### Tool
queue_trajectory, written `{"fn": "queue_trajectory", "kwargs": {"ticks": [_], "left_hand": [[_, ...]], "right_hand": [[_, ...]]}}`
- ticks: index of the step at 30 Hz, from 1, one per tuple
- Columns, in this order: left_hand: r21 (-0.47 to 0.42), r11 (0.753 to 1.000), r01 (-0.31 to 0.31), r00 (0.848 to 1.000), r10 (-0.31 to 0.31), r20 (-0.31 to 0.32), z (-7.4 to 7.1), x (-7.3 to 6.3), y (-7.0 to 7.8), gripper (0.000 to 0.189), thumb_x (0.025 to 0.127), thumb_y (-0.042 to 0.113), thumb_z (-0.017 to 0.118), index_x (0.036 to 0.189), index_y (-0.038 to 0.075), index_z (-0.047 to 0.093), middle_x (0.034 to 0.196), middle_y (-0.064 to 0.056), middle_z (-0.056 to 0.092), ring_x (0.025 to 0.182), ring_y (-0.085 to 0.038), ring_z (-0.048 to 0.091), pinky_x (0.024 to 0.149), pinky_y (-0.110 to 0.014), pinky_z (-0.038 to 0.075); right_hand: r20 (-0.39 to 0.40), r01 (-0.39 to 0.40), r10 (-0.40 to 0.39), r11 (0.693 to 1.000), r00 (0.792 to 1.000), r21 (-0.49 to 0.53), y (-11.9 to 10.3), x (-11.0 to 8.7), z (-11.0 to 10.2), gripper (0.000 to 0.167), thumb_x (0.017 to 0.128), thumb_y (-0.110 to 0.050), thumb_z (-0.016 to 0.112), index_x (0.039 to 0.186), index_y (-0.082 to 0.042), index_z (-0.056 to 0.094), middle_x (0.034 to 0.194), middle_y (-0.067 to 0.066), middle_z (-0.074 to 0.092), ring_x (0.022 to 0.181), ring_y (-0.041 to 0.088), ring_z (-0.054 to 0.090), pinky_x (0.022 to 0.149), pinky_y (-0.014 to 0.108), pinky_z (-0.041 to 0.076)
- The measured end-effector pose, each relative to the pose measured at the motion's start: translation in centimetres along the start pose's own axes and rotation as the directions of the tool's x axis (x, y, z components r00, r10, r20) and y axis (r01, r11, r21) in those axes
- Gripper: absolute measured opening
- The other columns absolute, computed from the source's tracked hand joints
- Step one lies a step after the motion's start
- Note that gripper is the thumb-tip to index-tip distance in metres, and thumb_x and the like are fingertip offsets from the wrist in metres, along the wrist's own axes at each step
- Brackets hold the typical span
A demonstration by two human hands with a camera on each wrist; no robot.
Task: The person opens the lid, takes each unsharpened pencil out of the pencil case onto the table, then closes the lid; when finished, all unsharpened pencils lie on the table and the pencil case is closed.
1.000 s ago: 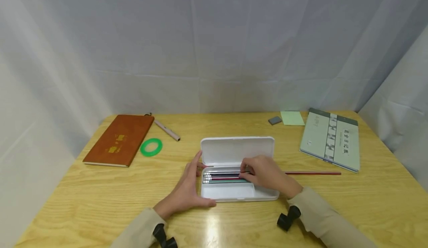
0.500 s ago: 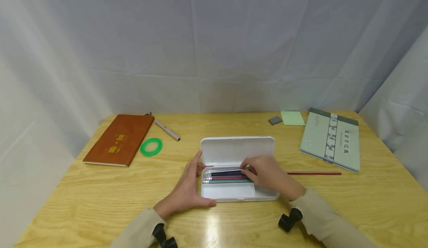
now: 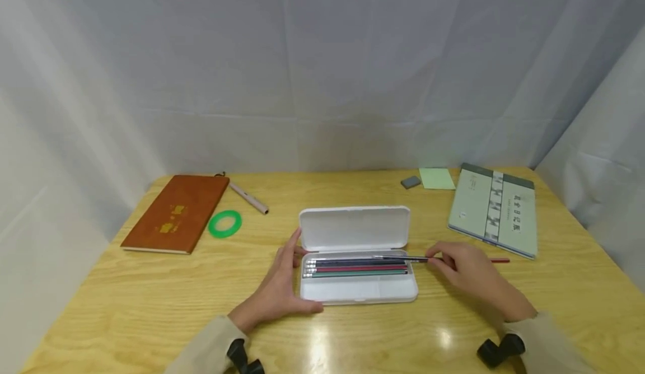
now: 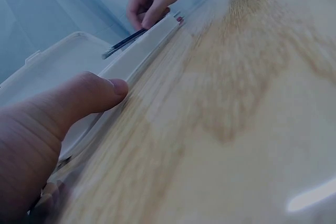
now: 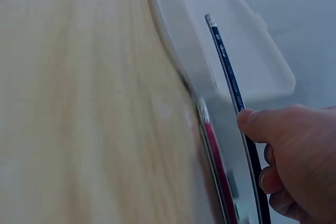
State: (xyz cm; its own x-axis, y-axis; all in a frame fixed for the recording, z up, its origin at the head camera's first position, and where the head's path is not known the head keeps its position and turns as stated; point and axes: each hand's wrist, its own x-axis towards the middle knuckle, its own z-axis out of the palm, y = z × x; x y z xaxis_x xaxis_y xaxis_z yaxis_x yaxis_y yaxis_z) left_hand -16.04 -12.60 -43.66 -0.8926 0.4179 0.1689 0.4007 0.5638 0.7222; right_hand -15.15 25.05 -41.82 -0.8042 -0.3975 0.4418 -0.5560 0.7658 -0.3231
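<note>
A white pencil case [image 3: 398,290] lies with its lid raised on the wooden table. Several pencils [image 3: 353,269], dark, red and green, lie side by side in it. My left hand [image 3: 278,289] holds the case at its left end, thumb along the front wall and fingers at the back corner. Just right of the case, my right hand [image 3: 466,267] pinches a dark pencil [image 5: 230,74] between thumb and fingers; its eraser end points left over the case. A red pencil [image 3: 500,260] lies on the table behind the right hand, partly hidden by it.
A brown notebook [image 3: 176,214], a green tape ring [image 3: 225,234] and a pale pen [image 3: 249,197] lie at the left. A grey eraser [image 3: 410,182], green sticky notes [image 3: 436,178] and a pale green notebook [image 3: 471,200] lie at the back right.
My right hand has moved right, out of the case, drawing the dark pencil with it. The left hand has stayed at the case. The head view has shifted slightly.
</note>
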Motion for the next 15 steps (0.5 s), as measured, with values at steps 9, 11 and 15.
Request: {"fn": "queue_trajectory", "kwargs": {"ticks": [9, 11, 15], "left_hand": [[0.006, 1.000, 0.001, 1.000, -0.001, -0.013, 0.0, 0.1, -0.4, 0.147, 0.045, 0.040, 0.094, 0.156, 0.024, -0.002, 0.129, -0.005, 0.045, 0.107, -0.018, 0.048, 0.094, -0.040, 0.047], [0.006, 1.000, -0.005, 1.000, 0.005, -0.019, 0.0, 0.1, -0.4, 0.147, 0.045, 0.040, 0.094, 0.156, 0.023, -0.001, 0.128, -0.005, 0.046, 0.107, -0.018, 0.048, 0.094, -0.040, 0.047], [0.007, 1.000, -0.016, 1.000, 0.016, -0.015, 0.2, 0.1, -0.4, 0.146, 0.047, 0.043, 0.093, 0.156, 0.022, -0.002, 0.128, -0.006, 0.046, 0.107, -0.019, 0.048, 0.094, -0.040, 0.047]], "right_hand": [[0.020, -0.135, 0.136, 0.989, 0.990, -0.055, 3.0, -3.9, -2.3, 0.005, 0.085, -0.015, 0.072, 0.088, -0.011, 0.071, 0.059, -0.019, 0.038, 0.052, -0.006, 0.030, 0.047, 0.018, 0.029], [0.022, -0.124, 0.125, 0.991, 0.992, -0.049, 3.4, -4.2, -2.5, 0.005, 0.085, -0.015, 0.073, 0.087, -0.011, 0.071, 0.058, -0.020, 0.038, 0.051, -0.007, 0.029, 0.047, 0.017, 0.029], [0.026, -0.108, 0.109, 0.992, 0.994, -0.059, 3.8, -4.4, -2.9, 0.006, 0.082, -0.011, 0.075, 0.086, -0.014, 0.072, 0.057, -0.021, 0.037, 0.051, -0.007, 0.028, 0.046, 0.017, 0.028]]}}
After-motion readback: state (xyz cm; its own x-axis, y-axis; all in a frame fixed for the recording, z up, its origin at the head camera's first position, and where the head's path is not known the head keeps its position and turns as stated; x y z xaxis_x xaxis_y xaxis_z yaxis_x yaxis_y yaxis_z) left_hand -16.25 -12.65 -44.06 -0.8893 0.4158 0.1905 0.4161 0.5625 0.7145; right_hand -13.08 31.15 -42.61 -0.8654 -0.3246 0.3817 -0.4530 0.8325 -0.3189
